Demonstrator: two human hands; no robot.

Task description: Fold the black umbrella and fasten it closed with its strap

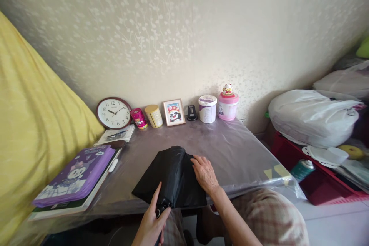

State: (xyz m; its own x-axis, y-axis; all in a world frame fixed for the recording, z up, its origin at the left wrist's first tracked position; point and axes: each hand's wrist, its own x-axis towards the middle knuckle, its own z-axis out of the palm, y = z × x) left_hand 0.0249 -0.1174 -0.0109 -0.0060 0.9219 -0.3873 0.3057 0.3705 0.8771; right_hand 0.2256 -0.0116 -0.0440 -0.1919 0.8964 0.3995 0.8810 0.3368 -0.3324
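Observation:
A black folding umbrella [173, 173] lies at the front edge of the table, its cloth panels loose and spread to both sides of the collapsed shaft. My left hand [154, 219] is wrapped around its dark handle, which points toward me below the table edge. On the right-hand panel rests my right hand [205, 173], palm down, its fingers laid out over the cloth near the outer edge. The undersides of those fingers are hidden.
Along the wall stand a round clock [113, 113], tins, a framed panda picture [174, 112] and two tubs [207, 109]. A purple folder [76, 173] lies on books at left. Right of the table [230, 150], a white plastic bag [313, 117] sits above a red bin [323, 188].

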